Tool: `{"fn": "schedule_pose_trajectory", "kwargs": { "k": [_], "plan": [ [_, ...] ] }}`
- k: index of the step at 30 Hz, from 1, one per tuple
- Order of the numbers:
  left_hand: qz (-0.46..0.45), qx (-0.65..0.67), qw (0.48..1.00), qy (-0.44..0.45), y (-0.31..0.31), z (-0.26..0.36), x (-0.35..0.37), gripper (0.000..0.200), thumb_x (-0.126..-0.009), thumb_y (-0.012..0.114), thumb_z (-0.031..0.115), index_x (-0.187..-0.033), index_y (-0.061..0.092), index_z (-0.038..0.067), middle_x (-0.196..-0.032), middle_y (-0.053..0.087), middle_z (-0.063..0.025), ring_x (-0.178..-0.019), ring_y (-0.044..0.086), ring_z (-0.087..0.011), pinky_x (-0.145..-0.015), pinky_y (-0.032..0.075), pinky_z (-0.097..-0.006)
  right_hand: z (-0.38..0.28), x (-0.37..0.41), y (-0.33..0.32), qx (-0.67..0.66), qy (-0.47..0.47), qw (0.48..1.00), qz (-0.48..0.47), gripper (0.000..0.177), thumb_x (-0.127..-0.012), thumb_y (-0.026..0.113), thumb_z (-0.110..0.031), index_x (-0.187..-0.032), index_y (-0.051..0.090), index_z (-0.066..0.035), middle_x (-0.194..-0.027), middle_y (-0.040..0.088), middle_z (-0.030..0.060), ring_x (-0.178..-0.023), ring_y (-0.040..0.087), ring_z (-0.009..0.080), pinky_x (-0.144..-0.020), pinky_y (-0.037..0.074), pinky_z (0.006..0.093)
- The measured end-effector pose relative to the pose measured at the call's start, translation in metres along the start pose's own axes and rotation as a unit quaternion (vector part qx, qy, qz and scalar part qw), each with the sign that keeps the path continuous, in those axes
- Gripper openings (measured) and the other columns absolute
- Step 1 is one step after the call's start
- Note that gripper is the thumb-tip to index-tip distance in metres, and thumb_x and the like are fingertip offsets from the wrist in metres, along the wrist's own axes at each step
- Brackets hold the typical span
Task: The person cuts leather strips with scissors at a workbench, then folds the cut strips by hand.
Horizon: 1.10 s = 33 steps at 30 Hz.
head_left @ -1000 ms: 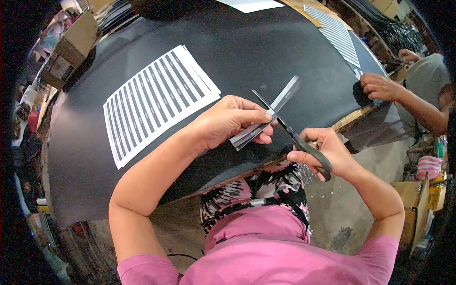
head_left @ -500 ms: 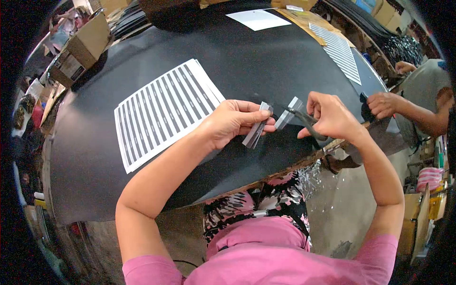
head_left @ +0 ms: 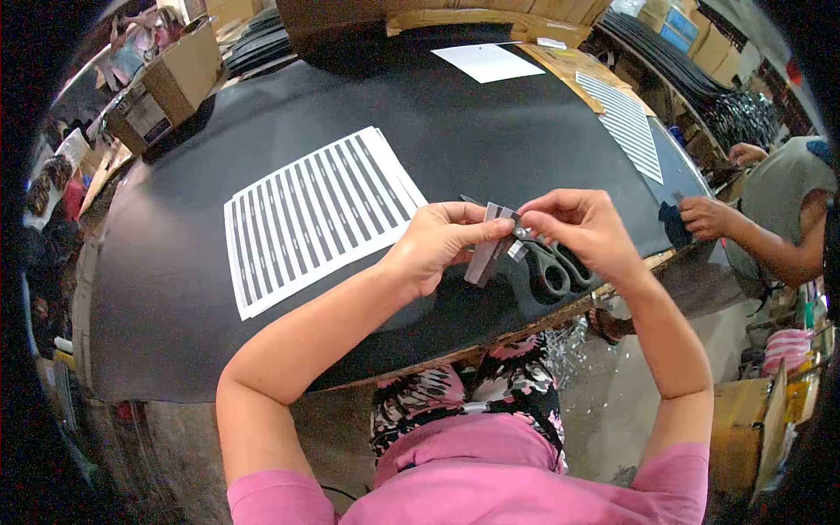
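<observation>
My left hand (head_left: 442, 236) pinches a small bunch of grey-and-white paper strips (head_left: 480, 263) between thumb and fingers. Close against it, my right hand (head_left: 584, 229) has its thumb and fingertips closed at the upper right end of those strips. A pair of black-handled scissors (head_left: 553, 282) lies under my hands, handles toward me and right, one blade tip showing beyond the strips. A small pale paper piece (head_left: 517, 252) shows by the scissors' pivot. To the left lies a stack of printed sheets (head_left: 319, 219) with dark and white stripes.
The black tabletop (head_left: 166, 289) curves round in front of me. At the back are a white sheet (head_left: 490, 63) and a striped sheet (head_left: 621, 122) by brown cardboard. A cardboard box (head_left: 171, 87) stands at the left. A co-worker's hand (head_left: 704, 216) holds dark material at right.
My right hand has let go of the scissors, which now lie on the table. It has moved left to the strips in my left hand. The view has shifted slightly.
</observation>
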<state>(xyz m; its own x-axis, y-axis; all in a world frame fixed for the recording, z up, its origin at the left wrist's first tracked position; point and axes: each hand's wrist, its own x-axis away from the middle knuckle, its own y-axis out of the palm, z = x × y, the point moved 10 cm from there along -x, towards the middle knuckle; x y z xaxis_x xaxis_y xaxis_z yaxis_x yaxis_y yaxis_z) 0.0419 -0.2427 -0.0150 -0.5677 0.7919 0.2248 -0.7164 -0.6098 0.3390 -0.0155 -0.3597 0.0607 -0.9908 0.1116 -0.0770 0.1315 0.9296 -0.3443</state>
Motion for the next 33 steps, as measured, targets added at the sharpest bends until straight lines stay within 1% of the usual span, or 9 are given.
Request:
{"fn": "schedule_pose_trajectory", "kwargs": {
  "k": [5, 7, 11, 15, 23, 27, 29, 31, 33],
  "plan": [
    [0.019, -0.034, 0.999, 0.007, 0.001, 0.003, 0.002, 0.02, -0.079, 0.077, 0.02, -0.088, 0.069, 0.005, -0.083, 0.068, -0.002, -0.071, 0.061, -0.0097, -0.064, 0.048, -0.0253, 0.014, -0.004, 0.007, -0.109, -0.013, 0.994, 0.009, 0.017, -0.088, 0.068, -0.016, -0.092, 0.07, 0.0, -0.079, 0.068, 0.0029, -0.069, 0.061, 0.0067, -0.063, 0.048, 0.0212],
    [0.026, -0.05, 0.997, 0.055, 0.001, 0.019, 0.003, 0.017, -0.079, 0.077, 0.018, -0.086, 0.069, 0.005, -0.081, 0.068, -0.0014, -0.073, 0.061, -0.0088, -0.065, 0.047, -0.0243, 0.007, -0.004, -0.001, -0.138, -0.043, 0.989, 0.01, 0.015, -0.088, 0.067, -0.015, -0.091, 0.068, 0.0, -0.079, 0.067, 0.0031, -0.068, 0.061, 0.0073, -0.063, 0.048, 0.0216],
    [0.079, -0.061, 0.99, 0.104, -0.011, 0.035, -0.01, 0.016, -0.08, 0.077, 0.018, -0.085, 0.068, 0.006, -0.08, 0.066, 0.0002, -0.071, 0.058, -0.0063, -0.064, 0.044, -0.0217, -0.003, 0.014, -0.057, -0.182, -0.076, 0.973, 0.123, 0.015, -0.09, 0.065, -0.015, -0.09, 0.066, 0.0, -0.078, 0.067, 0.004, -0.066, 0.062, 0.0086, -0.062, 0.048, 0.0217],
    [0.065, -0.054, 0.995, 0.052, 0.001, 0.031, -0.048, 0.017, -0.081, 0.076, 0.021, -0.087, 0.068, 0.008, -0.078, 0.063, 0.0033, -0.064, 0.052, -0.0035, -0.057, 0.039, -0.0196, 0.007, 0.052, -0.098, -0.223, -0.075, 0.953, 0.19, 0.013, -0.088, 0.066, -0.012, -0.091, 0.066, 0.001, -0.075, 0.066, 0.0041, -0.056, 0.058, 0.0086, -0.051, 0.044, 0.0205],
    [-0.067, -0.169, 0.982, 0.058, 0.138, 0.005, -0.166, 0.03, -0.078, 0.079, 0.024, -0.098, 0.069, 0.005, -0.084, 0.065, -0.001, -0.067, 0.057, -0.0084, -0.059, 0.045, -0.0209, 0.034, 0.094, -0.074, -0.171, 0.016, 0.977, 0.129, 0.01, -0.085, 0.067, -0.003, -0.094, 0.068, 0.002, -0.078, 0.067, 0.004, -0.057, 0.059, 0.0078, -0.052, 0.048, 0.0206],
    [-0.006, -0.15, 0.988, 0.043, 0.147, -0.01, -0.207, 0.038, -0.069, 0.085, 0.018, -0.096, 0.068, 0.0, -0.076, 0.066, -0.0051, -0.065, 0.061, -0.0126, -0.058, 0.049, -0.025, 0.042, 0.089, -0.078, -0.121, 0.038, 0.983, 0.129, 0.009, -0.086, 0.066, -0.002, -0.093, 0.069, 0.002, -0.078, 0.067, 0.0033, -0.057, 0.057, 0.006, -0.052, 0.046, 0.0194],
    [0.042, -0.28, 0.953, 0.109, 0.134, 0.005, -0.208, 0.055, -0.062, 0.088, 0.023, -0.104, 0.065, -0.005, -0.076, 0.068, -0.0099, -0.067, 0.064, -0.0192, -0.062, 0.052, -0.029, 0.047, 0.088, -0.08, -0.114, 0.038, 0.985, 0.125, 0.009, -0.086, 0.066, -0.002, -0.093, 0.069, 0.002, -0.077, 0.067, 0.0029, -0.057, 0.057, 0.0054, -0.052, 0.045, 0.0192],
    [0.038, -0.509, 0.832, 0.219, 0.124, 0.037, -0.196, 0.061, -0.059, 0.087, 0.034, -0.105, 0.068, -0.001, -0.101, 0.068, -0.0176, -0.089, 0.066, -0.0259, -0.082, 0.052, -0.0322, 0.051, 0.087, -0.084, -0.109, 0.036, 0.986, 0.123, 0.008, -0.086, 0.066, -0.002, -0.092, 0.069, 0.001, -0.076, 0.067, 0.0026, -0.057, 0.056, 0.0049, -0.052, 0.045, 0.0191],
    [-0.093, -0.569, 0.796, 0.183, 0.111, 0.036, -0.2, 0.057, -0.058, 0.088, 0.034, -0.101, 0.069, 0.001, -0.101, 0.068, -0.0155, -0.092, 0.065, -0.0235, -0.082, 0.051, -0.033, 0.055, 0.085, -0.088, -0.093, 0.034, 0.988, 0.119, 0.008, -0.086, 0.066, -0.003, -0.092, 0.069, 0.0, -0.074, 0.066, 0.0013, -0.057, 0.056, 0.0042, -0.051, 0.044, 0.019]
  ]
}}
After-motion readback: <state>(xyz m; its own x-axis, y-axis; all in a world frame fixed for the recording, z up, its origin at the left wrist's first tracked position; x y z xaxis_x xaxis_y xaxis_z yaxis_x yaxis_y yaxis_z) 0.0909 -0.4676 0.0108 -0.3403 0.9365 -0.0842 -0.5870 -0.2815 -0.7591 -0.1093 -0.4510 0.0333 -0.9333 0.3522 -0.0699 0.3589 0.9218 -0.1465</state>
